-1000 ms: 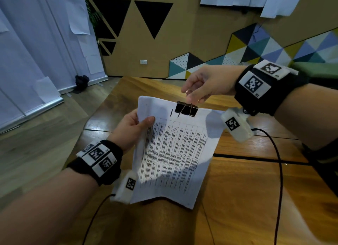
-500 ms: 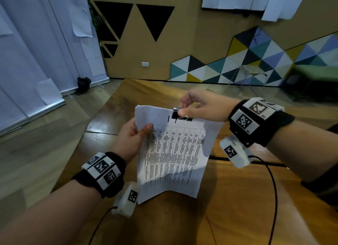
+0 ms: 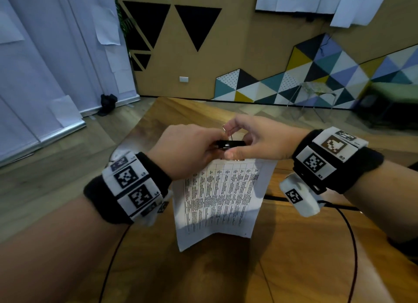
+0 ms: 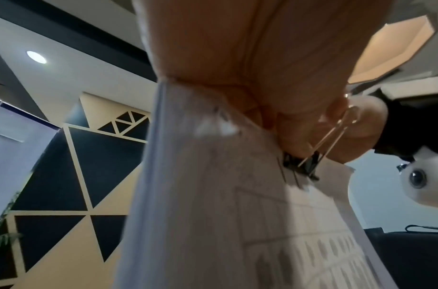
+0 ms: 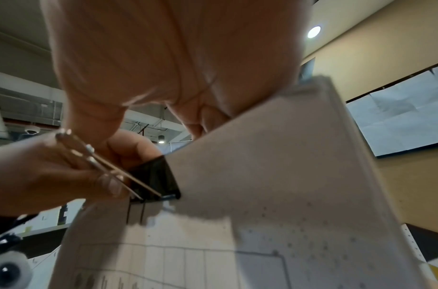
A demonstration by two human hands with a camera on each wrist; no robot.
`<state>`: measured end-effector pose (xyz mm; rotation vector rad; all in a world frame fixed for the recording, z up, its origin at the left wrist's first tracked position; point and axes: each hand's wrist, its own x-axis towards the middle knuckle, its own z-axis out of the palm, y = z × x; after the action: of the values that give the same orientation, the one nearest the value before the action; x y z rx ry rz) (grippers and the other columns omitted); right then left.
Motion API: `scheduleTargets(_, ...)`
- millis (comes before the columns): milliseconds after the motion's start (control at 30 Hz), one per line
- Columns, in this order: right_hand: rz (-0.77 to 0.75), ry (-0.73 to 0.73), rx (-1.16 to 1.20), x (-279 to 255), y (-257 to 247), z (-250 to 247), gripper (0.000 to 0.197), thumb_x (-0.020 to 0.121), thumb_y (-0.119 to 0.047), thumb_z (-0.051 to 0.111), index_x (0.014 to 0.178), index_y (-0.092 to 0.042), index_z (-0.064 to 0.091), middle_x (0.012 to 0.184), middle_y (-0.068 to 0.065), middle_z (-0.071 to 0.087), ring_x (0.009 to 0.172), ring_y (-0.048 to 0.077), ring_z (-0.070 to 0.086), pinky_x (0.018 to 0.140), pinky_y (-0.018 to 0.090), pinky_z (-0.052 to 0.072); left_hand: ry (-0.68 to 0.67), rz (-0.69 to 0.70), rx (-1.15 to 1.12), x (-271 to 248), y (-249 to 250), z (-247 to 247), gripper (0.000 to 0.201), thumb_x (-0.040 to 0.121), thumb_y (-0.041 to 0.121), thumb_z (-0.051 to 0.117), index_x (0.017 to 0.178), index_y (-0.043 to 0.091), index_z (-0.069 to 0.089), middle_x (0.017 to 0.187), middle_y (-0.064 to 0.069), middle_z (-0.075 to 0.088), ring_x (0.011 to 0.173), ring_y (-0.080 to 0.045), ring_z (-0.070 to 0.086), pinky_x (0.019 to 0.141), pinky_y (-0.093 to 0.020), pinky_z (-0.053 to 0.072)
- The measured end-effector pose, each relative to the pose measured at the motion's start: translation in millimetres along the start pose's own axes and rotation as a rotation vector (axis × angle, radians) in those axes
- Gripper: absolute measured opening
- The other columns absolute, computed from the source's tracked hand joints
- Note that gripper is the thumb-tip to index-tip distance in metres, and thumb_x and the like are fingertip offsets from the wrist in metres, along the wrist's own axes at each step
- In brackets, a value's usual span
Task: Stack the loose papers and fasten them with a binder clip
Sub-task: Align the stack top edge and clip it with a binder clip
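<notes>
The left hand [image 3: 187,148] has moved up from the papers' [image 3: 221,196] side; both it and the right hand [image 3: 260,139] now pinch the clip [image 3: 229,143], seemingly already fastened.

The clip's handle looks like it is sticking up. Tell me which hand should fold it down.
Probably the left hand: its fingers rest against the raised wire handle, while the right hand holds the binder clip and papers steady.

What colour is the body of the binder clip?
Black, with silver wire handles; the binder clip shows best in the right wrist view.
</notes>
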<state>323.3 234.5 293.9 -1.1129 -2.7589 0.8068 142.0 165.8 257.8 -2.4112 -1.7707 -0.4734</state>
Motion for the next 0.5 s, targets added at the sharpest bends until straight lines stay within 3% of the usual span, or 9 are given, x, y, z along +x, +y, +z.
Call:
scheduleTargets(133,0.008,-0.072,0.039,-4.0,2.4,-0.1,0.113,0.041,-0.077,0.067,0.134,-0.019,0.040,0.132,-0.006,0.052,0.100,0.013,0.063,0.091,0.039,0.052,0.101,0.021,-0.067,-1.6,1.8,11.5,0.029,0.091,0.043,0.050,0.114,0.031,0.063,0.093,0.006,0.073,0.084,-0.023,0.069,0.062,-0.031,0.044)
scheduleTargets(200,0.013,-0.066,-0.008,-3.6,3.1,0.5,0.117,0.037,-0.077,0.070,0.134,-0.020,0.039,0.129,-0.004,0.053,0.098,0.013,0.062,0.088,0.037,0.053,0.174,0.050,-0.107,-3.0,3.5,17.1,0.033,0.088,0.045,0.049,0.107,0.026,0.067,0.082,0.006,0.073,0.073,-0.022,0.069,0.057,-0.027,0.038)
scheduleTargets(267,0.041,-0.049,-0.089,-3.1,0.8,2.5,0.118,0.033,-0.072,0.070,0.135,-0.022,0.037,0.126,-0.004,0.054,0.100,0.015,0.061,0.089,0.036,0.053,0.189,0.057,-0.143,-3.7,3.8,20.2,0.041,0.086,0.050,0.043,0.105,0.023,0.068,0.078,0.007,0.073,0.067,-0.020,0.068,0.055,-0.026,0.042)
scheduleTargets(367,0.040,-0.023,-0.210,0.0,-0.9,6.8,0.112,0.039,-0.069,0.077,0.134,-0.024,0.037,0.122,-0.007,0.054,0.103,0.014,0.056,0.092,0.035,0.050,0.151,0.034,-0.154,-2.9,2.5,19.7,0.038,0.087,0.050,0.048,0.107,0.024,0.066,0.081,0.008,0.072,0.069,-0.019,0.067,0.057,-0.027,0.039)
scheduleTargets(500,0.019,-0.025,-0.361,3.6,1.5,14.3,0.097,0.046,-0.068,0.077,0.123,-0.019,0.042,0.106,-0.005,0.056,0.090,0.016,0.056,0.081,0.034,0.051,0.082,0.008,-0.129,-0.5,0.4,13.7,0.041,0.086,0.050,0.044,0.110,0.027,0.067,0.084,0.005,0.073,0.075,-0.022,0.067,0.059,-0.030,0.041)
